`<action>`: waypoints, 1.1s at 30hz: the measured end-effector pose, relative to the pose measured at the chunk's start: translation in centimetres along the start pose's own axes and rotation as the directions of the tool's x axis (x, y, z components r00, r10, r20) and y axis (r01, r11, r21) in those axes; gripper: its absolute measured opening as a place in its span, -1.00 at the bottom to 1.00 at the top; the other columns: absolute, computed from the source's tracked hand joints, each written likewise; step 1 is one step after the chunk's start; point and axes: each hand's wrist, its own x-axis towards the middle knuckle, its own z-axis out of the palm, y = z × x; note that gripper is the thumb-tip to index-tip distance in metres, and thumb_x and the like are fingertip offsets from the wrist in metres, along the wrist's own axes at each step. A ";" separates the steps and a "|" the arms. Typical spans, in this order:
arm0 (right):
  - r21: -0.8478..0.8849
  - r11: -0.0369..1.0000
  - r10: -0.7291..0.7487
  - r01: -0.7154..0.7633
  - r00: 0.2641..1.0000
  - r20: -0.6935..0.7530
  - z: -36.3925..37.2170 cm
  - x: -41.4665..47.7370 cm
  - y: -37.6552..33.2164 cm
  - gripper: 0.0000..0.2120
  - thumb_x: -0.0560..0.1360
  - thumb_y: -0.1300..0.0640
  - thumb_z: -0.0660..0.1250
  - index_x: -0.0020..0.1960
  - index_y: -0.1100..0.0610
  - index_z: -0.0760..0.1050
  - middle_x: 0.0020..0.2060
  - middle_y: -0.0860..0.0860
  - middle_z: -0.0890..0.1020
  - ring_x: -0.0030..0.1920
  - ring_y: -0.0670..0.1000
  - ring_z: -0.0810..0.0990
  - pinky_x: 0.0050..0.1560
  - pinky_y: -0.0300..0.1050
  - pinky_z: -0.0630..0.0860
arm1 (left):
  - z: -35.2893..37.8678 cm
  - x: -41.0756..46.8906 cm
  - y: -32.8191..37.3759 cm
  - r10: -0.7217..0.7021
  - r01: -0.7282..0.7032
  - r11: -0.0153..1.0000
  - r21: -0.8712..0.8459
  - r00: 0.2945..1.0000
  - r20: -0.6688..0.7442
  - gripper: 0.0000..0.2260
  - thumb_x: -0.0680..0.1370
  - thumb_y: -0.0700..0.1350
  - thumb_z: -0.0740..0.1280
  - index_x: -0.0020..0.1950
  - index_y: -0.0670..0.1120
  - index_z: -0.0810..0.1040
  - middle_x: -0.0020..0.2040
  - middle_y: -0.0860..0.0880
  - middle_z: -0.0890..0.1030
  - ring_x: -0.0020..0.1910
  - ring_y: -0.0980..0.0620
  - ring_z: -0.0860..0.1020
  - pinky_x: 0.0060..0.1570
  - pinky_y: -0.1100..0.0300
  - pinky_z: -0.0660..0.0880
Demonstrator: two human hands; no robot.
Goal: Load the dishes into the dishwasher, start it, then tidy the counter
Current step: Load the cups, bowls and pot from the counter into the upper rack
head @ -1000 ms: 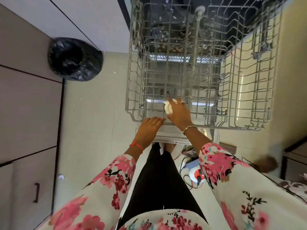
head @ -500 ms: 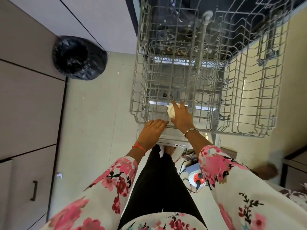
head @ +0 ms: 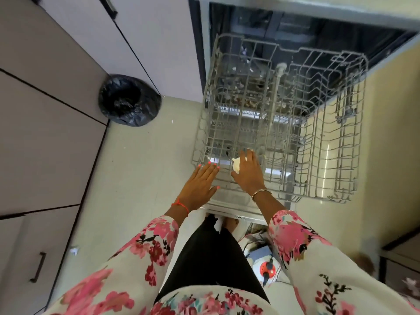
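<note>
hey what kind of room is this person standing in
Most likely a home kitchen. An open dishwasher has its wire rack pulled out, flat cabinet fronts line the wall, and a bin lined with a black bag stands on the tiled floor.

**Off to the Sides: Floor, Cabinets, Bin**

Over on the left, a run of pale cabinet doors (head: 45,123) with dark seams, a dark bar handle (head: 38,267) low down. Tucked against them, a round bin lined with a black bag (head: 129,100), crinkled and glossy. Pale tiled floor (head: 141,178) underneath, dotted with small scraps, one white crumpled bit (head: 73,251) near the cabinet base. Lower right, a white power strip (head: 267,268) with a red switch, dark plug seated, cables trailing. Far right edge, dark-framed furniture (head: 400,262), blurred.
</note>
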 end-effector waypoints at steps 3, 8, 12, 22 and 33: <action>-0.049 0.992 -0.115 0.116 0.993 0.012 -2.7 -1.1 -3.0 -0.30 0.54 0.01 0.24 0.52 0.23 -0.03 0.51 0.19 0.03 0.53 0.14 -0.04 0.52 0.01 0.01 | -3.7 -1.8 -1.8 -0.036 0.041 0.997 0.060 0.996 -0.083 -0.46 0.55 0.11 0.04 0.39 -0.20 0.38 0.38 -0.13 0.43 0.38 -0.11 0.38 0.36 -0.09 0.22; -0.125 0.950 -0.296 0.286 0.953 -0.065 -7.7 -0.5 -10.4 -0.35 0.59 -0.05 0.12 0.52 0.24 -0.05 0.52 0.17 -0.03 0.53 0.12 -0.09 0.52 -0.03 -0.08 | -10.4 -3.8 -7.1 -0.151 0.173 0.979 0.109 0.972 -0.178 -0.39 0.54 0.20 0.01 0.38 -0.21 0.40 0.38 -0.14 0.42 0.38 -0.11 0.38 0.31 -0.15 0.26; -0.130 0.932 -0.356 0.337 0.918 -0.173 -9.9 2.5 -17.6 -0.34 0.59 -0.10 0.11 0.52 0.22 -0.02 0.53 0.13 -0.02 0.53 0.08 -0.10 0.53 -0.02 -0.10 | -15.4 -3.6 -13.4 -0.195 0.199 0.980 -0.006 0.952 -0.237 -0.31 0.52 0.24 -0.05 0.49 -0.20 0.17 0.51 -0.13 0.17 0.50 -0.09 0.09 0.44 -0.08 -0.05; -0.144 0.937 -0.345 0.318 0.905 -0.248 -10.3 11.0 -35.6 -0.35 0.58 -0.13 0.10 0.51 0.23 0.04 0.52 0.14 0.01 0.53 0.10 -0.06 0.51 -0.01 -0.06 | -25.6 -7.8 -34.5 -0.292 0.312 0.950 -0.016 0.867 -0.403 -0.17 0.39 0.33 -0.19 0.52 -0.16 0.08 0.54 -0.11 0.06 0.53 -0.05 -0.04 0.47 0.06 -0.20; -0.185 0.853 -0.519 0.488 0.830 -0.204 -12.2 23.5 -54.3 -0.33 0.60 -0.14 0.05 0.52 0.23 -0.08 0.53 0.12 -0.04 0.53 0.05 -0.11 0.50 -0.09 -0.13 | -33.8 -8.5 -55.1 -0.509 0.499 0.851 -0.164 0.707 -0.490 -0.13 0.36 0.37 -0.21 0.52 -0.15 0.07 0.55 -0.08 0.04 0.54 -0.01 -0.08 0.47 0.06 -0.21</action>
